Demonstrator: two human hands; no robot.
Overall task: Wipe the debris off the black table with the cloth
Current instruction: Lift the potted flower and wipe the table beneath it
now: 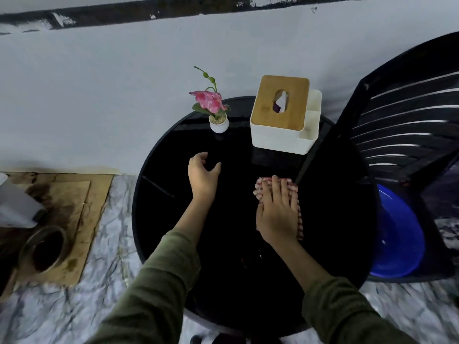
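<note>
A round, glossy black table fills the middle of the head view. My right hand lies flat, fingers spread, pressing a red-and-white checked cloth onto the table's right half; most of the cloth is hidden under the hand. My left hand hovers over the table's middle, fingers loosely curled and apart, holding nothing. I cannot make out any debris on the dark top, apart from a faint mark near the front.
A small white pot with a pink flower and a white tissue box with a wooden lid stand at the table's far edge. A black chair and blue basin sit right. Left on the floor: cardboard, metal bowl.
</note>
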